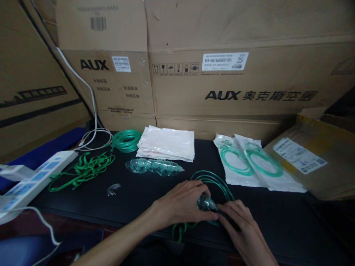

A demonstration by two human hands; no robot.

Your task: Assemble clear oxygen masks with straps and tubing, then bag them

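Observation:
Near the front edge of the table, my left hand (pixel 184 203) is closed around a clear greenish oxygen mask (pixel 205 202), its narrow end pointing right. The fingers of my right hand (pixel 242 221) pinch at that narrow end, touching my left fingertips. What exactly they grip there is hidden. A loose coil of green tubing (pixel 219 184) lies just behind both hands, and its join to the mask does not show. Below my left hand a green elastic strap (pixel 179 232) hangs at the table edge. Several clear masks (pixel 155 167), nested in a row, lie behind my left hand.
On the black table (pixel 133 207) are green straps (pixel 85 170), small metal strips (pixel 113 189), a tubing coil (pixel 127 141) and white pouches (pixel 166 143). Packed tubing sets (pixel 238 162) lie right, by a carton (pixel 313 159). A power strip (pixel 41 181) is left; large AUX boxes (pixel 180 99) stand behind.

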